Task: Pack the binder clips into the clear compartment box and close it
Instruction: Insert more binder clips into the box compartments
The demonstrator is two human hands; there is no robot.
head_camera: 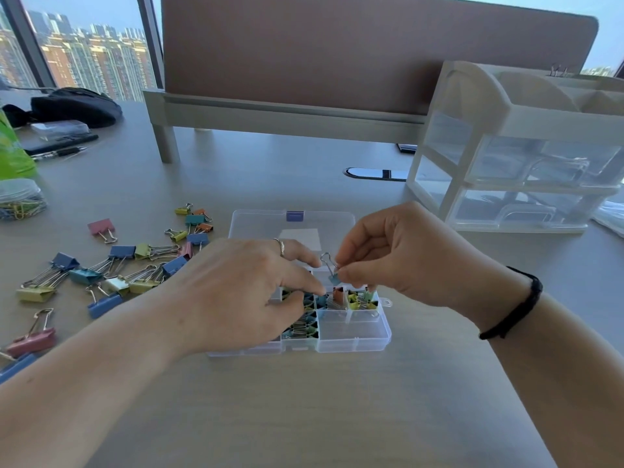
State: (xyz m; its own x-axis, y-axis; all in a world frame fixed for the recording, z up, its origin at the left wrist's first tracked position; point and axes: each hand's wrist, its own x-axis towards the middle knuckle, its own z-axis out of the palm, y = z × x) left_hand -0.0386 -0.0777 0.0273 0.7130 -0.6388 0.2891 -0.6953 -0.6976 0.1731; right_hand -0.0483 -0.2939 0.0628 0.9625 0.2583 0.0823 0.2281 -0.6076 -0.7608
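Dozens of loose binder clips point(111, 275) scattered toward the desk's point(304, 417) left edge, mixed in size and colour: pink, blue, yellow, teal, orange. Further back at that edge, a bag of paper clips point(22, 201). Likely light and rigid, these binder clips: painted steel bodies with sprung wire handles, probably slick on the painted faces and prone to tangling by the handles in a heap. Best taken by the wire loops or pinched across the folded body, one at a time; no fragility to fear, only skidding on the smooth top.

Left hand point(236, 292), ring on one finger, spread over the left half of the clear compartment box point(354, 336), fingers extended and reaching down among clips already packed; whether pinching anything, cannot tell. Box near the desk's middle, lid point(292, 224) hinged back flat behind it, several central cells filled, front right cells bare. Thin plastic, light, apt to slide if pushed, so worth steadying with one hand when shutting.

Right hand point(398, 255), black band at the wrist, pinching a small teal clip point(332, 270) by its handles, just above the box's middle cells. Toward the far right edge, a white drawer organiser point(520, 157).
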